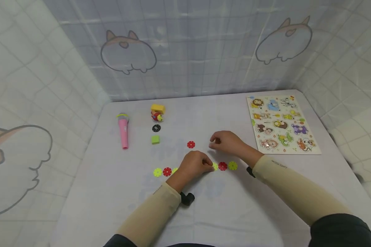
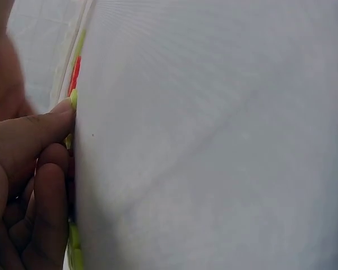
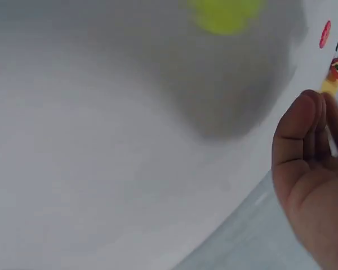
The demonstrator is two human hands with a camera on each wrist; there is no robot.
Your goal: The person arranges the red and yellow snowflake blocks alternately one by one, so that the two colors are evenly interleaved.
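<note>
A row of notched plastic discs lies across the table. At its left end are a yellow-green disc [image 1: 157, 172] and a red disc [image 1: 167, 172]. My left hand [image 1: 194, 166] hides the row's middle; its thumb and fingertips pinch the edge of a yellow-green disc [image 1: 215, 166], also visible at the thumb tip in the left wrist view. Right of it lie a red disc [image 1: 222, 166] and another yellow-green disc [image 1: 233, 165]. My right hand [image 1: 227, 142] hovers behind these, fingers loosely curled, nothing visible in its grasp. A single red disc [image 1: 191, 144] lies behind the row.
At the back left are a pink toy microphone [image 1: 124, 133], a yellow block [image 1: 158, 108], a small red-and-yellow toy figure [image 1: 156, 116], a black disc [image 1: 156, 128] and a green block [image 1: 155, 139]. An animal puzzle board [image 1: 281, 124] lies at the back right. Curtains surround the table's back and sides.
</note>
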